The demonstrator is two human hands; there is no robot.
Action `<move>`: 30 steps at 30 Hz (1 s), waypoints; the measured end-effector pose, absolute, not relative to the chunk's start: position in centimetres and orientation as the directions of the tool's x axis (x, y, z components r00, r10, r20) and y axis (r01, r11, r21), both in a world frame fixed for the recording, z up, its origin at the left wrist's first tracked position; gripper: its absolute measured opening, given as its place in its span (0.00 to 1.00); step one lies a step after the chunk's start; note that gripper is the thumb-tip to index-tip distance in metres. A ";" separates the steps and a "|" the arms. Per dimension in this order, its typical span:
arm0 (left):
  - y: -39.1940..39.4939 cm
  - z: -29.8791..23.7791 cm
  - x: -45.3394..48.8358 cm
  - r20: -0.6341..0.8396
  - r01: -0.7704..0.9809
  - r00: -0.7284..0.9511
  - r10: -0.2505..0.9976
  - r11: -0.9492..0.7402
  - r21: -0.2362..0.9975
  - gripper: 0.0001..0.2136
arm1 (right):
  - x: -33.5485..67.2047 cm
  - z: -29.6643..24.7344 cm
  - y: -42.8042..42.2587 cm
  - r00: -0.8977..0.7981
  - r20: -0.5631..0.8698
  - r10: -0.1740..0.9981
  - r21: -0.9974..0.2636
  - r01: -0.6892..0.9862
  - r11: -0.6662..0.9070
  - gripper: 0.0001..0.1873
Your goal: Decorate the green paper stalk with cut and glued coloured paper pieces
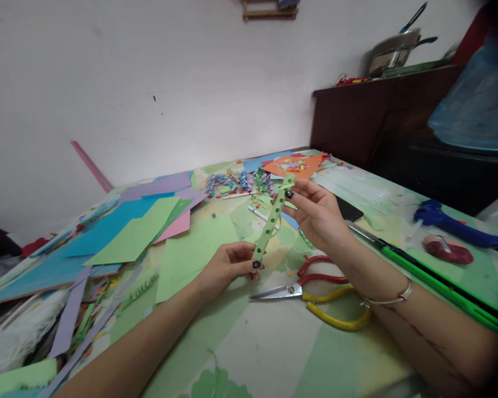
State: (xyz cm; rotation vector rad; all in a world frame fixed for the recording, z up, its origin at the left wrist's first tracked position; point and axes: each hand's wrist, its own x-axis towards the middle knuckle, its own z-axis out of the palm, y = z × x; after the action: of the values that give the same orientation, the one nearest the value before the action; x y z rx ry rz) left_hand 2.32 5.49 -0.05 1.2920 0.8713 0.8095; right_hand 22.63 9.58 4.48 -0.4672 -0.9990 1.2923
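A light green paper strip (274, 216) with a row of dark green dots is held up at a slant above the table. My left hand (236, 262) pinches its lower end between thumb and fingers. Near the upper end, my right hand (315, 207) grips the same strip, where a thin piece of green paper crosses it. Below the hands lie scissors (295, 290) with one red and one yellow handle, their blades pointing left. A white marker (257, 214) rests behind the strip, partly covered by it.
Coloured paper sheets (136, 232) spread over the left side, with paper scraps (93, 309) nearer me. Curled paper pieces (240, 181) and an orange sheet (311, 165) lie at the back. On the right are a green utility knife (431, 276), a blue glue gun (452, 224) and a dark phone (342, 205).
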 end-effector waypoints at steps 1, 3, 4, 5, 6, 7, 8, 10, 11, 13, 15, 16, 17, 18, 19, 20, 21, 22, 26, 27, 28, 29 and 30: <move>5.5 0.0 2.3 -0.087 -0.023 0.454 0.887 0.110 0.994 0.10 | 22.6 4.5 9.6 -0.045 0.353 0.934 -0.777 -0.571 0.266 0.13; 5.4 -0.1 2.4 -0.087 -0.027 0.450 0.889 0.110 0.994 0.10 | 22.7 4.5 9.6 -0.047 0.347 0.937 -0.785 -0.561 0.263 0.13; 5.4 -0.1 2.3 -0.084 -0.029 0.449 0.890 0.108 0.994 0.11 | 22.7 4.5 9.6 -0.046 0.338 0.940 -0.789 -0.557 0.257 0.13; 5.5 -0.2 2.3 -0.081 -0.032 0.447 0.891 0.106 0.994 0.11 | 22.8 4.5 9.6 -0.046 0.329 0.943 -0.793 -0.555 0.250 0.13; 5.5 -0.2 2.3 -0.079 -0.032 0.443 0.893 0.104 0.994 0.12 | 22.8 4.4 9.6 -0.044 0.321 0.946 -0.795 -0.555 0.245 0.13; 5.5 -0.3 2.3 -0.076 -0.032 0.439 0.895 0.100 0.994 0.13 | 22.9 4.4 9.6 -0.043 0.314 0.948 -0.798 -0.554 0.239 0.14; 5.5 -0.4 2.2 -0.068 -0.036 0.431 0.900 0.092 0.995 0.14 | 22.9 4.4 9.6 -0.043 0.305 0.951 -0.800 -0.553 0.232 0.14; 5.6 -0.5 2.2 -0.039 -0.051 0.397 0.917 0.065 0.997 0.15 | 23.0 4.4 9.7 -0.040 0.284 0.958 -0.806 -0.550 0.217 0.13; 5.6 -0.6 2.2 -0.022 -0.058 0.374 0.927 0.047 0.997 0.15 | 23.0 4.4 9.7 -0.038 0.276 0.960 -0.810 -0.548 0.211 0.13; 5.6 -0.5 2.2 0.003 -0.062 0.329 0.944 0.018 0.998 0.16 | 23.0 4.4 9.7 -0.039 0.270 0.962 -0.816 -0.540 0.207 0.12; 5.5 -0.5 2.3 0.007 -0.055 0.303 0.953 0.011 0.998 0.16 | 22.9 4.5 9.6 -0.048 0.274 0.961 -0.820 -0.533 0.207 0.11; 5.5 -0.4 2.4 0.002 -0.053 0.296 0.955 0.014 0.998 0.16 | 22.9 4.5 9.6 -0.055 0.277 0.959 -0.822 -0.530 0.207 0.11; 5.4 -0.3 2.5 -0.004 -0.052 0.291 0.957 0.020 0.998 0.16 | 22.9 4.5 9.5 -0.060 0.281 0.958 -0.824 -0.527 0.208 0.11; 5.4 -0.3 2.5 -0.007 -0.051 0.285 0.958 0.023 0.998 0.16 | 22.8 4.6 9.5 -0.064 0.285 0.956 -0.825 -0.524 0.211 0.11; 5.3 -0.2 2.5 -0.010 -0.049 0.284 0.959 0.025 0.998 0.16 | 22.8 4.6 9.4 -0.064 0.290 0.955 -0.826 -0.520 0.216 0.11; 5.3 -0.1 2.6 -0.013 -0.045 0.287 0.958 0.027 0.999 0.15 | 22.8 4.7 9.4 -0.062 0.294 0.954 -0.827 -0.517 0.221 0.11; 5.3 0.0 2.6 -0.019 -0.038 0.294 0.956 0.032 0.999 0.15 | 22.8 4.7 9.3 -0.063 0.298 0.953 -0.828 -0.514 0.225 0.11; 5.2 0.1 2.6 -0.026 -0.033 0.301 0.953 0.037 0.999 0.15 | 22.8 4.7 9.3 -0.067 0.301 0.951 -0.829 -0.512 0.226 0.12; 5.2 0.4 2.7 -0.054 -0.023 0.308 0.950 0.064 0.998 0.16 | 22.8 4.6 9.4 -0.109 0.287 0.952 -0.846 -0.495 0.198 0.12; 5.2 0.4 2.7 -0.056 -0.022 0.301 0.952 0.066 0.998 0.17 | 22.8 4.5 9.5 -0.121 0.270 0.955 -0.857 -0.482 0.181 0.12; 5.2 0.4 2.7 -0.056 -0.023 0.293 0.954 0.065 0.998 0.18 | 22.8 4.4 9.5 -0.131 0.247 0.960 -0.870 -0.466 0.160 0.12; 5.2 0.5 2.7 -0.055 -0.022 0.289 0.956 0.064 0.998 0.18 | 22.9 4.3 9.6 -0.139 0.223 0.965 -0.883 -0.448 0.139 0.12; 5.2 0.5 2.7 -0.054 -0.021 0.283 0.958 0.063 0.998 0.19 | 22.9 4.2 9.7 -0.148 0.202 0.968 -0.894 -0.431 0.121 0.12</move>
State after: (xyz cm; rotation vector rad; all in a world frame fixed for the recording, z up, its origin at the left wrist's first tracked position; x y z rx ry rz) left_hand 2.67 5.22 0.48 1.2661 1.0029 0.9690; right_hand 22.88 9.69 4.22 -0.6714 -1.0866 1.3926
